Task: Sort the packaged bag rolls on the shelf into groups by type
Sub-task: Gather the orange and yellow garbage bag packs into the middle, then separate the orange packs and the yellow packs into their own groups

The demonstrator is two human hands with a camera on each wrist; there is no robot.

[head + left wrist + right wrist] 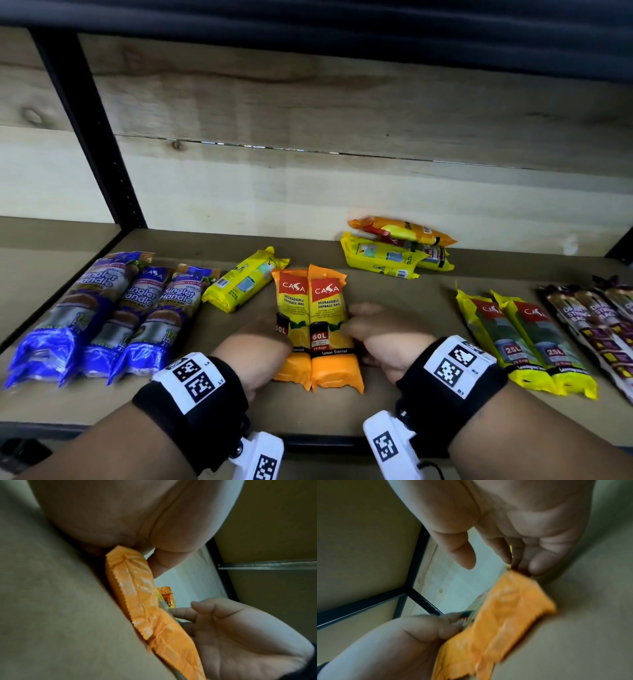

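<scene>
Hands flank a pair of orange packs (pixel 318 325) at the front centre of a wooden shelf (pixel 404 284), lying side by side and touching, their long axes running from 6 o'clock toward 12. The left hand (pixel 255 346) presses against the pair's 9 o'clock edge; the right hand (pixel 383 337) meets the 3 o'clock edge. From the wrist views, the fingers of both hands look loosely extended against the wrappers, not wrapped round them, though blur leaves the left hand's exact contact hard to read. At 9 o'clock of the pair lie three blue singlet-handle packs (pixel 102 318), already grouped. A single yellow pack (pixel 245 279) lies tilted at 11 o'clock, just beside the orange pair. At 1 o'clock, against the back board, sits a small heap of mixed packs (pixel 397 250), yellow below and an orange-and-yellow one on top. Two yellow 25L packs (pixel 524 342) lie together at 3 o'clock, with dark drawstring packs (pixel 596 325) beyond them. By the look of it, the orange pair is being squared up as one group; the lone yellow pack lies nearer the left hand, while the heap at the back, still unsorted, sits closer to the right.
</scene>
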